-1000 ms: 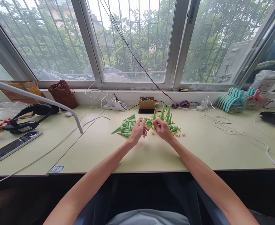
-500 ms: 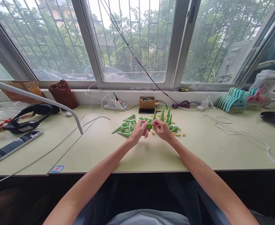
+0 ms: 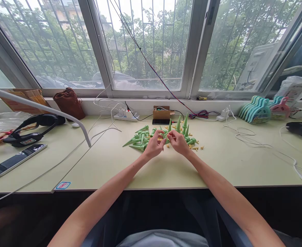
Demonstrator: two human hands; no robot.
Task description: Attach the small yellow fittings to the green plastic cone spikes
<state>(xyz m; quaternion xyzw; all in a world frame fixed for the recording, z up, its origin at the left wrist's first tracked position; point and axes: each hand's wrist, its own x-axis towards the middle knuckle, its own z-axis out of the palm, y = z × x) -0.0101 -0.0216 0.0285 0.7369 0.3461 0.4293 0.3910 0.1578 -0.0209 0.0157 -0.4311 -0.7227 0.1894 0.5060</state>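
Note:
My right hand (image 3: 178, 141) is closed in a pinch on a green plastic spike (image 3: 167, 140), of which only a small part shows. My left hand (image 3: 154, 145) is just beside it, thumb and fingers curved and apart; whether a fingertip touches the spike I cannot tell. To the left of my hands lies a pile of green cone-shaped spikes (image 3: 139, 146). Behind my right hand, several more spikes (image 3: 185, 124) stand with their points up. Small yellow plastic pieces (image 3: 194, 148) are scattered to the right of my right hand.
A small cardboard box (image 3: 161, 112) and a dark phone (image 3: 161, 121) are behind the pile. A power strip (image 3: 126, 117) with cables is at the back. A headset (image 3: 32, 128) and a larger phone (image 3: 16, 159) lie left. Teal hangers (image 3: 256, 111) stand right.
My left hand has loosened, its thumb and fingers spreading apart. The spike's round end, which faced me between my hands, is no longer visible. My right hand has barely moved.

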